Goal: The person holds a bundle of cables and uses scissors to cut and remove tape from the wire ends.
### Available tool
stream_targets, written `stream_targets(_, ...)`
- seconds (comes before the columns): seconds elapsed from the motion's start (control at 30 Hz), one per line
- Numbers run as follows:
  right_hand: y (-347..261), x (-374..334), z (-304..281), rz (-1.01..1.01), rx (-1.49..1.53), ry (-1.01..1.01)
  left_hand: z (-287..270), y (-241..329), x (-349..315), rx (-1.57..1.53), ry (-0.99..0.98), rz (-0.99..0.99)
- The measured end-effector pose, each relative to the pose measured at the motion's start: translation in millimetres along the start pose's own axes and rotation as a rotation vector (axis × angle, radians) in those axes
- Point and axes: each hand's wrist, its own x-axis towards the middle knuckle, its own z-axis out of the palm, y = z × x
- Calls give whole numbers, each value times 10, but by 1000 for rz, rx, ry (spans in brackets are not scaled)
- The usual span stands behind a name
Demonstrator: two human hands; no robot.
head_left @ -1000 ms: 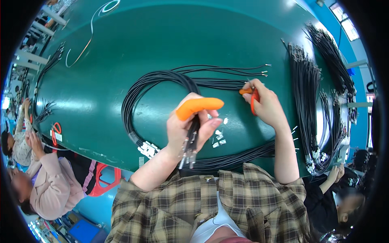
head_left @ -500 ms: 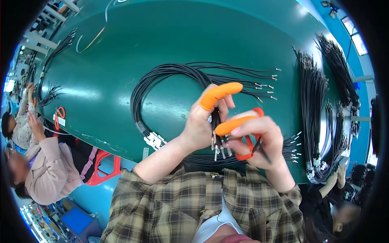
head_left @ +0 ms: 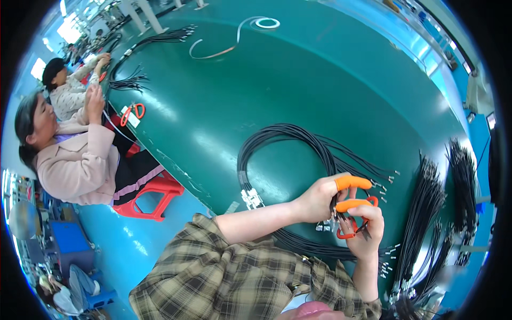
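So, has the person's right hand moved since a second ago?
Yes: against the green table, the right hand has drawn back from the loose cable ends toward the table's near edge, beside the left hand.

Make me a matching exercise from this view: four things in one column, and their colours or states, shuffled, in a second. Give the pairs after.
Column one:
1. Finger covers
2. Left hand
3. Tabletop
4. Right hand

Column two:
A. Holding red-handled scissors
B. Green
C. Orange
D. Gripping black cables

Right pairs: 1-C; 2-D; 3-B; 4-A
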Motion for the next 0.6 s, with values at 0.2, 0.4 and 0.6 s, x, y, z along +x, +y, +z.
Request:
stream_targets(0.2,-24,54,35,-112,-183,-5,3,-15,15,53,45,95)
stream_targets(0.4,38,-82,78,-14,-119,97,19,-46,18,187,129,272)
stream_targets(0.6,61,-196,170,55,137,184,25,-57,-6,254,112,237)
